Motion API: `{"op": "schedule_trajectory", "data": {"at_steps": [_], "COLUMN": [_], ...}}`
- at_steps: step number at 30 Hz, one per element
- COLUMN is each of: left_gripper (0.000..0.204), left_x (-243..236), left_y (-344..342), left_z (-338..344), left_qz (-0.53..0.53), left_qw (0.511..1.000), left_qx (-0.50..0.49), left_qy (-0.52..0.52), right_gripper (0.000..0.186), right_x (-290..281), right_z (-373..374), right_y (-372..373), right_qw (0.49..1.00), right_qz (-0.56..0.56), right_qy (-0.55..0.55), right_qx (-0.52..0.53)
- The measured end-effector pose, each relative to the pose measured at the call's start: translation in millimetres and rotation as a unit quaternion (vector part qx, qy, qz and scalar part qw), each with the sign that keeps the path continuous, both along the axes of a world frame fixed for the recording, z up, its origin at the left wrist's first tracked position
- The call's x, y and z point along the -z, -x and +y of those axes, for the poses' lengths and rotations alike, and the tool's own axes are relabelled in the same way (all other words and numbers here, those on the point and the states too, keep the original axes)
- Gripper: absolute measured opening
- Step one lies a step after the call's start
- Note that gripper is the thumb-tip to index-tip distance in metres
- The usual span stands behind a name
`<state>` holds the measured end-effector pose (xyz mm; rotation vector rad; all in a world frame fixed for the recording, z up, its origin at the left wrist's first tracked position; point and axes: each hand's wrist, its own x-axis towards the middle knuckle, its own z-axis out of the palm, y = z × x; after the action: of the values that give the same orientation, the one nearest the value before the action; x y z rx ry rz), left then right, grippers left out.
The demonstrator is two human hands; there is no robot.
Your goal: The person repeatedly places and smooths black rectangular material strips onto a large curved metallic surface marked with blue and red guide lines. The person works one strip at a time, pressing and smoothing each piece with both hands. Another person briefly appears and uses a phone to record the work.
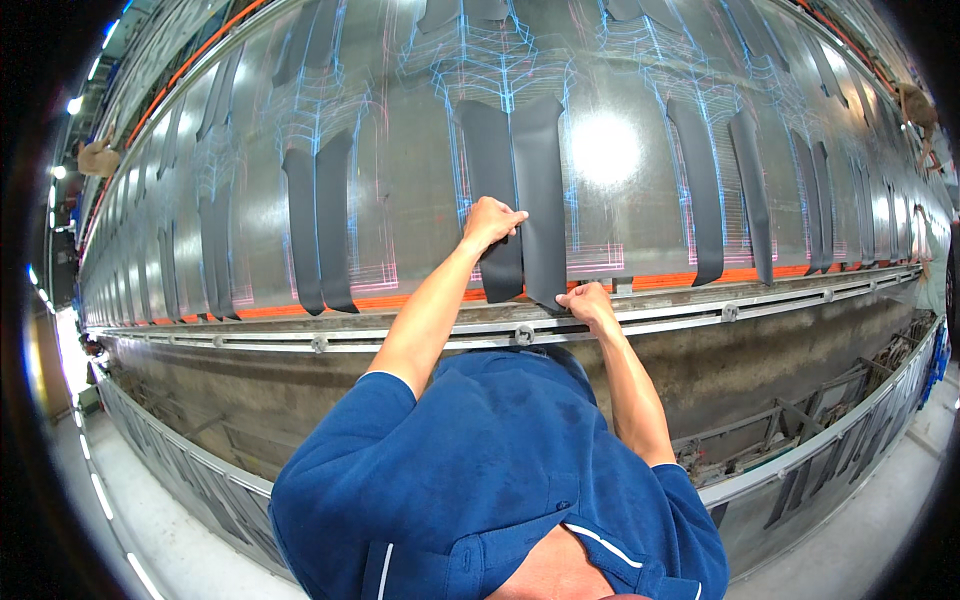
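Observation:
My left hand [492, 222] is closed, its fingertips pinching at the left edge of a long dark grey strip of sheet material [541, 180]. Its wrist passes over a second matching strip [490, 150], which lies alongside to the left. My right hand [588, 302] is closed at the lower right corner of the first strip, thumb and finger together on it. That lower end hangs over the table's near edge. Beneath both strips, the grey table top [420, 190] carries blue and pink drawn outlines.
More dark strips [302, 230] lie in pairs to the left, with others [697, 190] to the right. An orange band [390, 300] and a metal rail [400, 338] run along the near edge. Other people's arms [98, 157] show at far left and far right [918, 110].

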<state>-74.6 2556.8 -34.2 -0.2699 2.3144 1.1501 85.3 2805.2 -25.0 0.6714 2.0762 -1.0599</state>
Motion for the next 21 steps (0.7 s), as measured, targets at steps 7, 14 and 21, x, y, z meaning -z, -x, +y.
{"op": "schedule_trajectory", "data": {"at_steps": [7, 14, 21], "left_gripper": [0.034, 0.035, 0.022], "left_x": [-3, -6, -26], "left_y": [3, 4, 20], "left_z": [-1, -3, 36], "left_qz": [-0.012, -0.017, 0.24], "left_qw": [1.0, 1.0, 0.959], "left_qx": [0.005, 0.007, 0.093], "left_qy": [-0.003, 0.005, 0.119], "right_gripper": [0.034, 0.034, 0.034], "right_x": [7, 2, -4], "right_z": [0, -5, -3], "right_y": [1, 3, 6], "right_qw": [1.0, 0.999, 0.998], "right_qz": [-0.013, -0.008, -0.027], "right_qy": [-0.001, -0.024, -0.044], "right_qx": [-0.011, -0.02, -0.029]}}
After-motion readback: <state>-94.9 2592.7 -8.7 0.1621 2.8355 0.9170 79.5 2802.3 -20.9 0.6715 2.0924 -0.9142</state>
